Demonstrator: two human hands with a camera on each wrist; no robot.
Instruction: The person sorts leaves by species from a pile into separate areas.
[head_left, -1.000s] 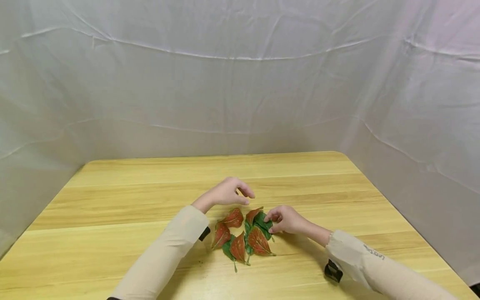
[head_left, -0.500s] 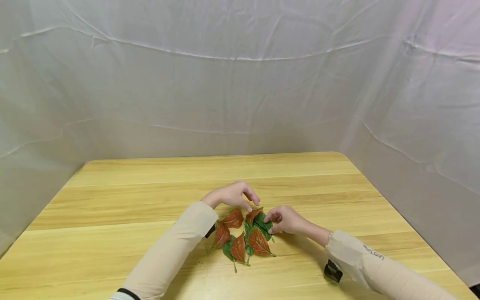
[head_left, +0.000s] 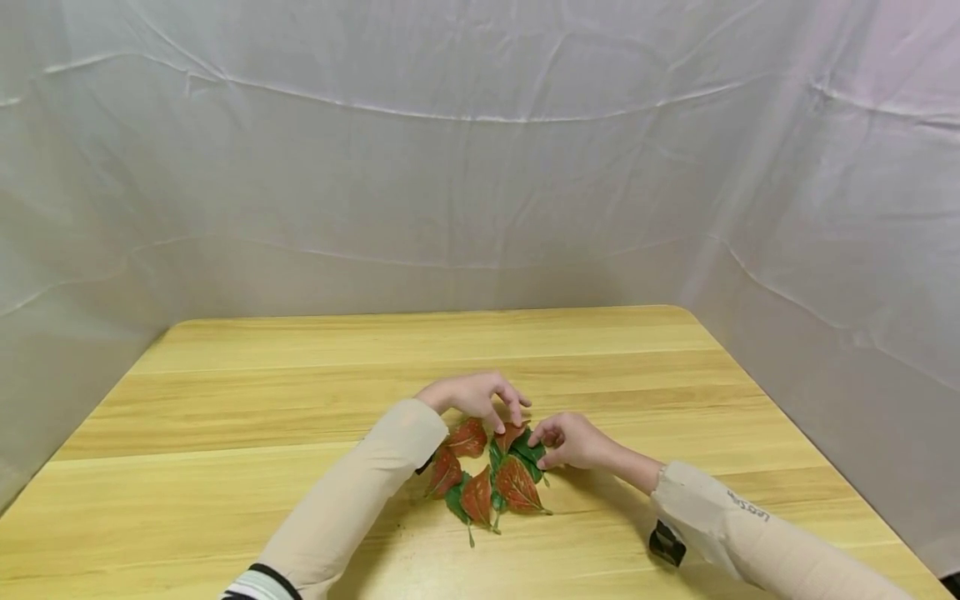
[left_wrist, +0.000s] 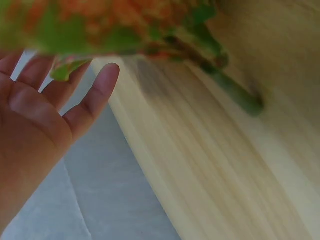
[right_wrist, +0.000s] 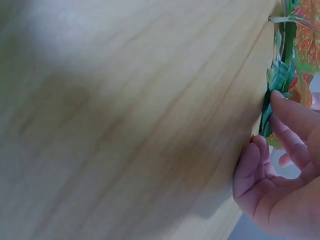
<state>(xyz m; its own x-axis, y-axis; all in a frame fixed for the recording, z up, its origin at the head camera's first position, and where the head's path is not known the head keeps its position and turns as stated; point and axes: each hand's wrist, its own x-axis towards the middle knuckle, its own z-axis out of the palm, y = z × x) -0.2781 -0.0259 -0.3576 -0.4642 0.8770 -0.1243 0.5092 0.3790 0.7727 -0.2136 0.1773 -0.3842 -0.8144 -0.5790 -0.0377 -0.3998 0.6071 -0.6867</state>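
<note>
Red-and-green leaves, artificial-looking, lie in a rough ring on the wooden table [head_left: 247, 467]. My left hand [head_left: 480, 396] reaches over the ring from behind. Its thumb and index finger grip the upper red leaf [head_left: 509, 437] from either side. In the left wrist view a blurred red-green leaf [left_wrist: 115, 25] hides the thumb and index tips, while the other fingers of the left hand [left_wrist: 35, 115] spread loosely. On the right side, my right hand [head_left: 573, 442] pinches a dark green leaf [head_left: 525, 450] between thumb and index finger. The right wrist view shows these fingertips on the green leaf [right_wrist: 280, 75].
More red leaves [head_left: 517, 483] and green leaf edges [head_left: 455, 500] overlap at the ring's front and left. Small dark specks [head_left: 400, 526] lie on the tabletop. White cloth [head_left: 465, 192] hangs behind the table and along both sides.
My left hand has moved right and down, from above the ring onto the upper red leaf. The right hand stays in place at the green leaf.
</note>
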